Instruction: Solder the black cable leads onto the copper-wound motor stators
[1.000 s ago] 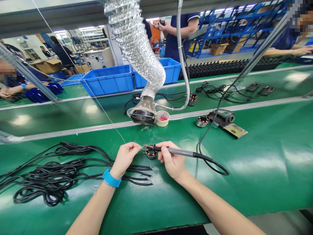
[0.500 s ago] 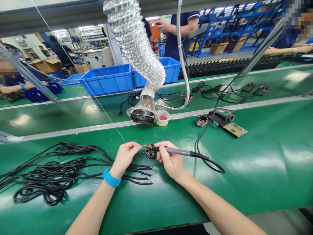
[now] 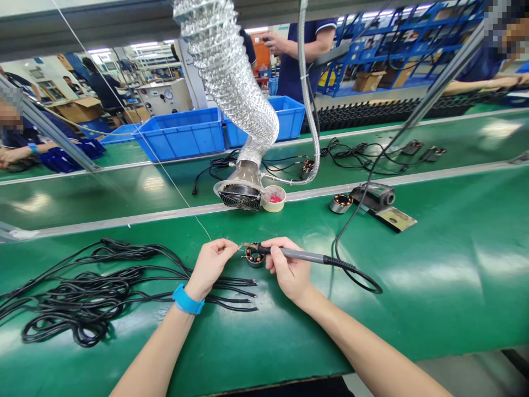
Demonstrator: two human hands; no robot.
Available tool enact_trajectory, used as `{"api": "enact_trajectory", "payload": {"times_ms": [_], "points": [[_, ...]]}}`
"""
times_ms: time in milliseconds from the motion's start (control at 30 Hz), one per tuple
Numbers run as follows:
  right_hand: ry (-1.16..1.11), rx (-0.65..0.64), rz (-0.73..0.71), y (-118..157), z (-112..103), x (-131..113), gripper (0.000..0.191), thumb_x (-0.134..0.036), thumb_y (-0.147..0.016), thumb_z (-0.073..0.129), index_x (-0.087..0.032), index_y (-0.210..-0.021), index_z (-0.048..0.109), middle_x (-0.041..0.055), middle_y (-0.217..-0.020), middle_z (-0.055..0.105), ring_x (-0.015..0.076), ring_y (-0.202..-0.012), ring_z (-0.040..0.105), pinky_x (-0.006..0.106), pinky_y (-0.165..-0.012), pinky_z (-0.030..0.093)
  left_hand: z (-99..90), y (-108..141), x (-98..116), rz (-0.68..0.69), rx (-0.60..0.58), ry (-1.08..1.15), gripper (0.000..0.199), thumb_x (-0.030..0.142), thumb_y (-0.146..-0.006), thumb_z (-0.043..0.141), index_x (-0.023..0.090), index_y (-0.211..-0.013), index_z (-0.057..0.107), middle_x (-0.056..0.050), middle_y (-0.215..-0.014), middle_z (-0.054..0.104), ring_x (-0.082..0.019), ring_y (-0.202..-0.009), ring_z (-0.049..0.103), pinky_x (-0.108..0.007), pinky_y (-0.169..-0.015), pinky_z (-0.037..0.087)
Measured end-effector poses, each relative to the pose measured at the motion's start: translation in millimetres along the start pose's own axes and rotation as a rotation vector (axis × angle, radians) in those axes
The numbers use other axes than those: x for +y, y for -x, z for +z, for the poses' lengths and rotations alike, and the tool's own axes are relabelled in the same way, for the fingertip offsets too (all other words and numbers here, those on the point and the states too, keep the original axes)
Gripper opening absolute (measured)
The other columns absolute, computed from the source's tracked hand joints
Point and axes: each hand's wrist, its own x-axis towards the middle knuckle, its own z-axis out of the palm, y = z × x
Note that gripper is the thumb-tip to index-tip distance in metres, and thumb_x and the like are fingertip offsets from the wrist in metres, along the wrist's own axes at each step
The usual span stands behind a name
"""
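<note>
Two hands close together but not touching, at six o'clock on the green worktop [image 3: 417,314]: left hand [image 3: 210,266] pinching a thin wire end [image 3: 241,247], right hand [image 3: 290,268] gripping a soldering iron [image 3: 297,255], tip just over a copper-wound stator [image 3: 255,257] between them. Black cables [image 3: 82,292] bunched at nine o'clock, fume extractor hood [image 3: 239,196] at twelve, iron's cord [image 3: 359,278] looping at four, near worktop edge beyond the wrists.

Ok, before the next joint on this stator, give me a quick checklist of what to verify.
Iron position: ok, the right hand holds the soldering iron with its tip at the stator.
Feed wire: ok, the left hand pinches the thin wire beside the tip.
Black cables: ok, left of the stator, away from the iron.
Fume extractor: ok, grille facing the work from beyond the rail.
Joint quality: cannot tell, too small.
Blue wristband: cannot tell if grounded.
</note>
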Motion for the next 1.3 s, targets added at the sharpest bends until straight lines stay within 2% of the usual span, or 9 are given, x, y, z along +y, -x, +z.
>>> {"api": "enact_trajectory", "payload": {"times_ms": [233,467,600,667,767,900,1033,1200,1300], "points": [[0.011,-0.009,-0.016,1,-1,2,0.026,-0.036,-0.098,0.047,-0.019,-0.095,0.066,-0.0018,-0.055,0.060,0.0120,-0.049,0.058,0.024,-0.050,0.049,-1.1,-1,-1,0.006,-0.006,-0.003,0.024,0.038,-0.077,0.070,0.014,-0.076,0.070,0.005,-0.047,0.050,-0.009,-0.045,0.038,-0.023,-0.048,0.028],[0.050,-0.023,-0.038,1,-2,0,0.023,-0.032,-0.098,0.047,-0.019,-0.097,0.066,-0.0018,-0.057,0.062,0.0128,-0.053,0.061,0.025,-0.055,0.052,-1.6,-2,-3,0.009,0.002,-0.013,0.024,0.038,-0.077,0.070,0.014,-0.075,0.070,0.002,-0.053,0.056,-0.009,-0.047,0.042,-0.022,-0.048,0.030],[0.163,-0.061,-0.147,-2,3,-6,0.021,-0.026,-0.097,0.047,-0.019,-0.102,0.066,0.0020,-0.075,0.070,0.0134,-0.068,0.067,0.026,-0.068,0.055,-3.5,2,-1,0.021,-0.013,-0.078,0.027,0.040,-0.078,0.068,0.013,-0.079,0.072,-0.002,-0.065,0.065,-0.012,-0.056,0.051,-0.022,-0.052,0.036],[0.248,-0.098,-0.275,-4,8,-5,0.022,-0.023,-0.096,0.048,-0.019,-0.108,0.065,0.0045,-0.088,0.071,0.0138,-0.079,0.067,0.026,-0.075,0.054,-5.0,4,-1,0.030,-0.024,-0.117,0.030,0.043,-0.078,0.068,0.013,-0.081,0.072,-0.004,-0.073,0.070,-0.015,-0.066,0.057,-0.022,-0.058,0.041],[0.445,-0.222,-0.411,-10,14,1,0.026,-0.020,-0.097,0.047,-0.020,-0.117,0.063,0.0062,-0.096,0.066,0.0149,-0.087,0.062,0.028,-0.082,0.051,-5.6,6,-2,0.055,-0.052,-0.150,0.035,0.047,-0.077,0.068,0.014,-0.084,0.072,-0.005,-0.080,0.072,-0.020,-0.077,0.063,-0.025,-0.069,0.047],[0.550,-0.414,-0.404,-12,12,3,0.036,-0.020,-0.098,0.046,-0.023,-0.132,0.055,0.0066,-0.109,0.056,0.0153,-0.097,0.055,0.026,-0.088,0.047,-2.9,9,-1,0.086,-0.081,-0.185,0.043,0.052,-0.071,0.071,0.014,-0.092,0.072,-0.006,-0.090,0.075,-0.028,-0.093,0.065,-0.031,-0.083,0.050],[0.537,-0.503,-0.366,-10,7,-4,0.042,-0.018,-0.095,0.047,-0.022,-0.137,0.049,0.0069,-0.114,0.050,0.0147,-0.102,0.051,0.023,-0.092,0.045,-2.9,12,-5,0.083,-0.069,-0.224,0.049,0.055,-0.067,0.072,0.015,-0.095,0.072,-0.007,-0.101,0.075,-0.032,-0.103,0.064,-0.036,-0.093,0.049],[0.583,-0.518,-0.368,-9,5,-6,0.040,-0.022,-0.096,0.044,-0.022,-0.136,0.049,0.0062,-0.111,0.047,0.0147,-0.099,0.049,0.022,-0.091,0.045,-7.4,9,-12,0.102,-0.066,-0.247,0.050,0.057,-0.062,0.074,0.018,-0.093,0.072,-0.006,-0.101,0.074,-0.033,-0.106,0.063,-0.034,-0.090,0.050],[0.600,-0.509,-0.394,-7,4,-5,0.040,-0.023,-0.096,0.044,-0.021,-0.136,0.049,0.0068,-0.111,0.047,0.0152,-0.097,0.047,0.022,-0.089,0.045,-8.7,9,-11,0.105,-0.073,-0.249,0.050,0.059,-0.059,0.077,0.018,-0.087,0.072,-0.005,-0.089,0.073,-0.030,-0.096,0.064,-0.030,-0.080,0.051]]}}
